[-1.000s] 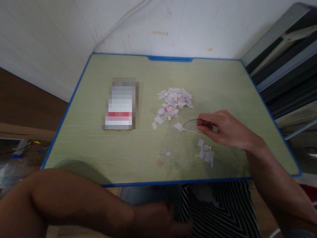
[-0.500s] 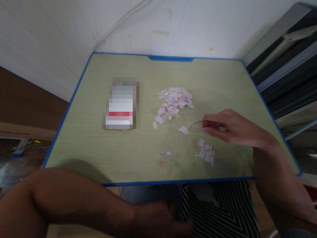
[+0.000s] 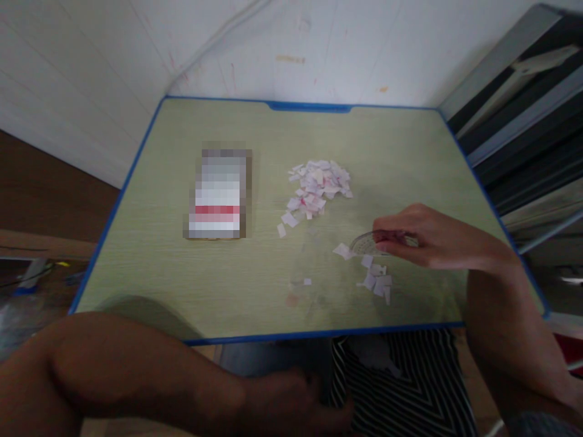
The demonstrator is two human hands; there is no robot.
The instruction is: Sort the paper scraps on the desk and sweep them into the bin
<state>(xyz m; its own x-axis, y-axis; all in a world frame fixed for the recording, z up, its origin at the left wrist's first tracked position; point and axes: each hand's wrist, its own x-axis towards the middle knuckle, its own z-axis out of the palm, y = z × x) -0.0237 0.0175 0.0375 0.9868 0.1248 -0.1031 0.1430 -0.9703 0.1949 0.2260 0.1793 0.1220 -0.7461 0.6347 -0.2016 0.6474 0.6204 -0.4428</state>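
My right hand point(image 3: 412, 237) is closed around a clear plastic protractor point(image 3: 363, 244), thumb and fingers pinching it. The curved end of the protractor points left over the table. Its tip touches or nearly touches a single white paper scrap point(image 3: 342, 250). Just below lies a small group of paper scraps point(image 3: 377, 280). A larger heap of torn paper pieces point(image 3: 321, 180), some with pink marks, is spread farther back near the middle. Below the table's front edge, my left hand point(image 3: 298, 397) rests low in shadow by my lap; its fingers are too dark to make out.
The pale green table point(image 3: 150, 255) has a blue rim. A pixelated flat rectangular object point(image 3: 218, 191) lies on its left part. One tiny scrap point(image 3: 308, 281) sits near the front. A white wall point(image 3: 337, 48) borders the back, and a dark folded frame point(image 3: 523, 91) stands at the right.
My right hand has drawn the protractor slightly toward me. The single scrap at its tip has moved nearer to the small group. My left hand stays low. The view has shifted slightly.
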